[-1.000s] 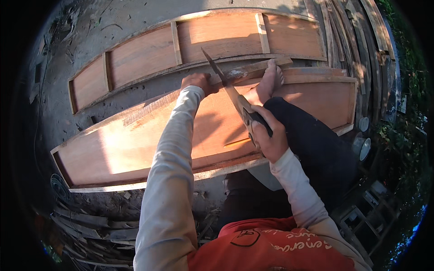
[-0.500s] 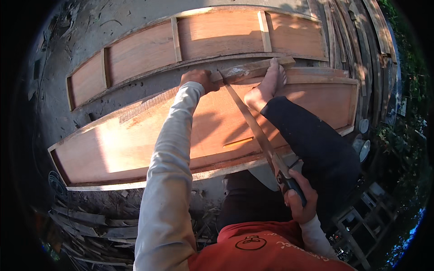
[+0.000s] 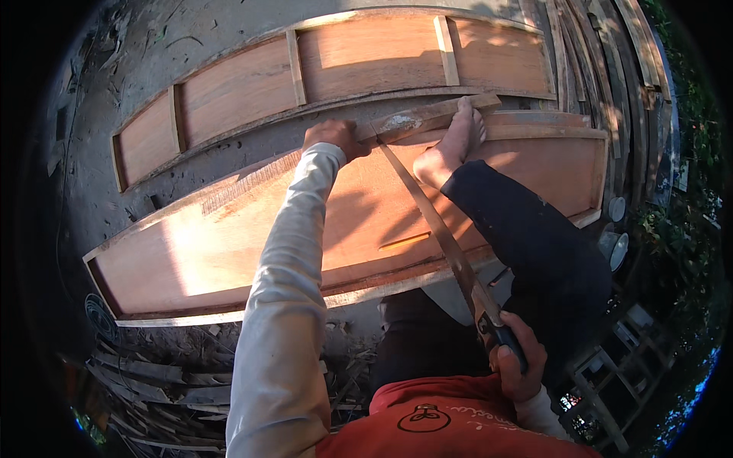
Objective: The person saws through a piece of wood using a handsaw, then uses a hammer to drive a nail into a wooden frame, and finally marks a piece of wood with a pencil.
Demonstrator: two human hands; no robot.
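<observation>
My right hand (image 3: 522, 357) is wrapped round the dark handle of a handsaw (image 3: 437, 223). The saw's long blade slants away to the far left, and its tip end rests at the edge of a wooden batten (image 3: 439, 114). Close by the blade, my left hand (image 3: 333, 140) grips the batten's left end, with the fingers curled over it. A bare foot (image 3: 452, 146) of mine presses on the batten's right part. Under the batten lies a framed plywood panel (image 3: 252, 256), with an orange pencil (image 3: 405, 241) on its face.
Beyond is a second framed panel (image 3: 359, 57) with cross-braces. Long timber boards (image 3: 611, 91) are stacked at the right, near a small metal can (image 3: 613, 243). Scrap wood strips (image 3: 168, 389) lie at lower left beside a coil of cable (image 3: 99, 314). A wooden frame (image 3: 611, 366) stands at lower right.
My right hand has drawn the saw back toward my body, down and slightly right. The left hand and the foot keep their places on the batten.
</observation>
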